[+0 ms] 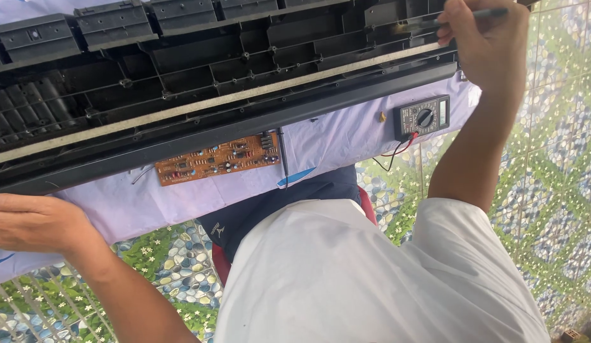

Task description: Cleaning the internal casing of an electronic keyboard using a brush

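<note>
A long black plastic housing (200, 76) with ribs and clips lies across the top of the view on a white sheet (346, 136). My right hand (483, 38) is at its right end, closed around a thin dark tool (492, 13) whose tip reaches into the housing. At the lower left my left hand (29, 222) rests flat against the front edge of the housing and holds nothing. An orange circuit board (216, 159) lies on the sheet just below the housing.
A black multimeter (422, 116) with red and black leads (397, 151) sits on the sheet at the right. A dark probe (283, 152) lies beside the board. A small brass part (382, 117) lies near the meter. Pebble-and-flower patterned floor (549, 190) surrounds my lap.
</note>
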